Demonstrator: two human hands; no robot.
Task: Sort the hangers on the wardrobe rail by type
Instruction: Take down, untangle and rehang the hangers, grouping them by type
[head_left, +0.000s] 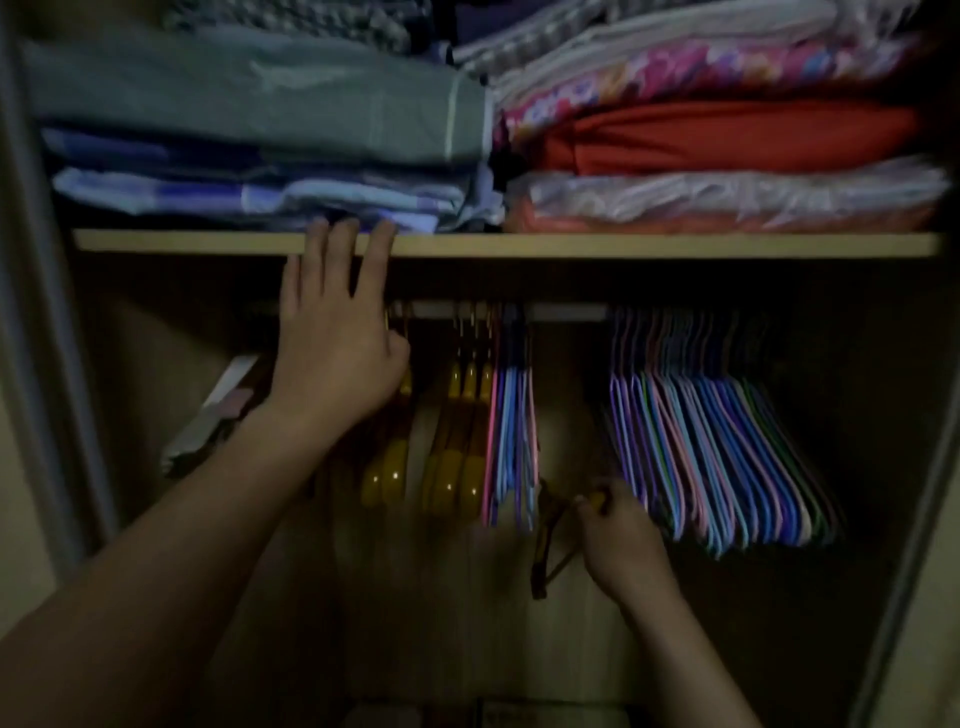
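Dim wardrobe interior frames everything: a wooden shelf carries folded linens, and the rail runs below it. The left hand reaches up with fingers straight and spread, fingertips touching the shelf's front edge, thumb beside the hook of one of the yellow wooden hangers. Just right of that thumb hang the rest of the wooden group, then a small bunch of coloured thin hangers. The right hand is low, off the rail, fingers curled around a dark hanger that juts out left of its fingertips; its type is hard to tell in the blur. Right of that hand the large coloured bunch hangs packed.

The wooden hangers are likely stiff and heavier, best taken at the neck under the hook. The thin ones look light and prone to tangling, so pinching several hooks together at the rail seems wise.
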